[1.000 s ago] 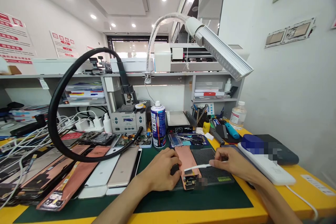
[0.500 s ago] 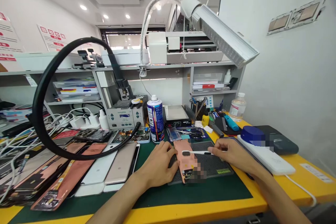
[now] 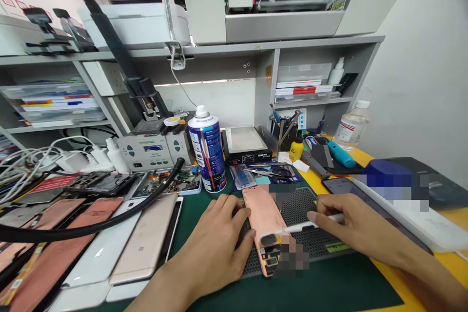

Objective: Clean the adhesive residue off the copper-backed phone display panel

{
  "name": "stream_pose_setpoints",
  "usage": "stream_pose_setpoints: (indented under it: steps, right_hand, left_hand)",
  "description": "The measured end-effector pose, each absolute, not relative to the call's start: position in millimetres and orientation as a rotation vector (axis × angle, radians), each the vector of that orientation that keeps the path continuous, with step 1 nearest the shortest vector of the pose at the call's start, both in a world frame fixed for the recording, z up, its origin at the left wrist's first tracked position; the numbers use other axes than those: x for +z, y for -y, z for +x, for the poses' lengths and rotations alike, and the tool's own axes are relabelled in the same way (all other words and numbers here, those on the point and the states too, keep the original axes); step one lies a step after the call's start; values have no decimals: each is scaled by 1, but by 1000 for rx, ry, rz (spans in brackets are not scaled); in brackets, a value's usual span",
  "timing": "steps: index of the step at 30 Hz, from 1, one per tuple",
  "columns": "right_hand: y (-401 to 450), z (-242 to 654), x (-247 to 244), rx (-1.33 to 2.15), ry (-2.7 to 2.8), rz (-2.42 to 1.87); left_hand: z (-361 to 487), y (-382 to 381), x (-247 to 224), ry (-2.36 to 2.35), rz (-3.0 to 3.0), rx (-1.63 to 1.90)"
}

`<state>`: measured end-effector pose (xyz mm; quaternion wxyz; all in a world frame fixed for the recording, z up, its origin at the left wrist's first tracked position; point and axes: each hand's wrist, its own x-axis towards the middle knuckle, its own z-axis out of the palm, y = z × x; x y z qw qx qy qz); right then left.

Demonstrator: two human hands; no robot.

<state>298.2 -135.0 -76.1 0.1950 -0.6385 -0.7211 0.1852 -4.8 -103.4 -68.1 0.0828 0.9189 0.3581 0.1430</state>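
1. Pinching the white-handled tool [image 3: 298,227] between thumb and fingers of the right hand [image 3: 340,212], with no visible gap around the handle.
2. Supporting the copper-coloured panel [image 3: 261,209] on the black perforated mat [image 3: 300,202], between both hands and to the left of the right-hand grip.
3. Running the panel's long axis away from the body, slightly slanted, far end leaning left.
4. Crossing that axis with the tool, from the right hand leftward and slightly toward the body; positioning the dark head [image 3: 269,239] over the panel's near half, just beyond the exposed components [image 3: 271,257]. Leaving contact between head and panel undetermined.
5. Curving the left hand [image 3: 228,229] at the panel's left edge, thumb and forefinger parted; leaving any firm pinch undetermined.
6. Placing the left hand nearer, at the edge itself; holding the right hand apart from the panel, reaching across only through the tool.
7. Laying the perforated mat over the green work mat [image 3: 329,280]; standing the blue spray can [image 3: 208,156] beyond the left hand.
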Motion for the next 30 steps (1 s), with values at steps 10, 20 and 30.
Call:
stream_pose_setpoints:
  steps: [10, 20, 30]
  right_hand:
    - [135, 300, -82, 378, 2155, -1851]
    - [136, 288, -67, 222, 2226, -1804]
    - [143, 287, -71, 37, 2162, -1745]
  left_hand:
    - [-4, 101, -72, -1089, 2690, 399]
    - [-4, 100, -66, -1075, 2673, 400]
    - [-11, 100, -68, -1001, 2620, 859]
